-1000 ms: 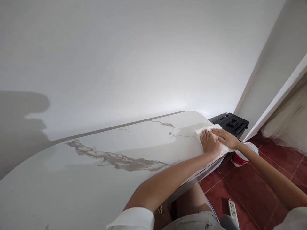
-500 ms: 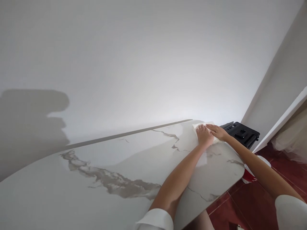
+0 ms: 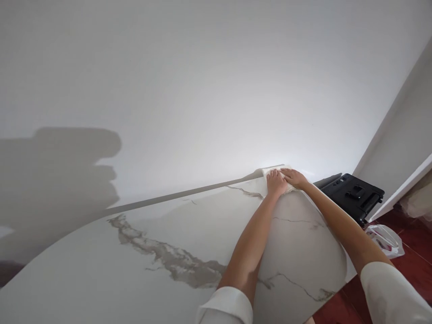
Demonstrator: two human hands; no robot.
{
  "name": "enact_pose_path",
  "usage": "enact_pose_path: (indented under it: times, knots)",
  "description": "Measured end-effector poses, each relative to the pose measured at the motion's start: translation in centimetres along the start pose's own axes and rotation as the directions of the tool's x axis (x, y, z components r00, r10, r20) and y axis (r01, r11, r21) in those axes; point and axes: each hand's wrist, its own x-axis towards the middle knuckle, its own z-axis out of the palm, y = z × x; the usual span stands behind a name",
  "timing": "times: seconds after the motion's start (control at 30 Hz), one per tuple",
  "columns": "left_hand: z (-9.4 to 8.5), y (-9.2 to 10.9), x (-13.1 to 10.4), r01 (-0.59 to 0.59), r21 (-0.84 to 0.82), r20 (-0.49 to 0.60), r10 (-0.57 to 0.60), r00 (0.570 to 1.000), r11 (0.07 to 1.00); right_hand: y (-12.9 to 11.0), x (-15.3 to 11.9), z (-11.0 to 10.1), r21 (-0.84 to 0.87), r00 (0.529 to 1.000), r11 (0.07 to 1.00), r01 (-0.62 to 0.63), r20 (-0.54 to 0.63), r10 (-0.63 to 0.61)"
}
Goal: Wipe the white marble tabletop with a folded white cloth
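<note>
A white cloth lies at the far edge of a white marble-patterned table, close to the wall. My left hand lies flat on the cloth, fingers pressed down. Beside it on the right, my right hand also presses on the cloth, fingers spread. Most of the cloth is hidden under the two hands. Both arms stretch out across the tabletop, in white sleeves.
A white wall rises directly behind the table. A black case stands on the floor past the table's right end. A clear plastic bag lies on the red tiled floor. A white door frame is at right.
Both hands slid the cloth from the table's near right edge away across the top to its far edge by the wall. The view has shifted right and forward.
</note>
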Motion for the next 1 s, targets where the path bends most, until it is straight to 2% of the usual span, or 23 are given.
enact_pose_path:
  times: [0.13, 0.3, 0.4, 0.5, 0.67, 0.77, 0.87, 1.0]
  knots:
    - [-2.1, -3.9, -1.4, 0.013, 0.051, -0.022, -0.012, 1.000, 0.999, -4.6, 2.0, 1.0, -0.017, 1.000, 1.000, 0.011, 0.015, -0.011]
    - [-5.4, -9.0, -4.5, 0.053, 0.129, -0.029, -0.049, 0.998, 0.990, -11.0, 4.0, 2.3, 0.016, 0.999, 0.999, 0.042, 0.028, -0.043]
    - [-7.5, -12.3, -6.8, 0.044, 0.174, -0.018, -0.042, 0.999, 0.984, -14.5, 5.3, 2.8, 0.056, 0.995, 0.998, 0.032, 0.098, -0.037]
    - [-9.9, -16.3, -8.9, 0.044, 0.209, 0.036, -0.053, 0.998, 0.977, -18.3, 6.6, 3.6, 0.064, 0.979, 0.994, 0.087, 0.177, -0.097]
    - [-14.5, -23.1, -11.5, 0.087, 0.224, 0.114, -0.115, 0.987, 0.971, -26.6, 8.3, 5.6, 0.034, 0.970, 0.972, 0.232, 0.072, -0.234]
    - [-17.1, -26.5, -13.3, 0.179, 0.225, 0.065, -0.198, 0.978, 0.958, -32.2, 9.3, 6.8, 0.031, 0.967, 0.968, 0.249, 0.039, -0.250]
    - [-19.2, -29.7, -15.8, 0.295, 0.230, -0.036, -0.295, 0.955, 0.927, -37.7, 10.4, 7.8, 0.043, 0.965, 0.964, 0.261, 0.013, -0.262]
    - [-21.8, -35.0, -19.6, 0.335, 0.157, -0.158, -0.311, 0.937, 0.929, -44.5, 11.8, 9.4, 0.073, 0.967, 0.965, 0.253, -0.020, -0.252]
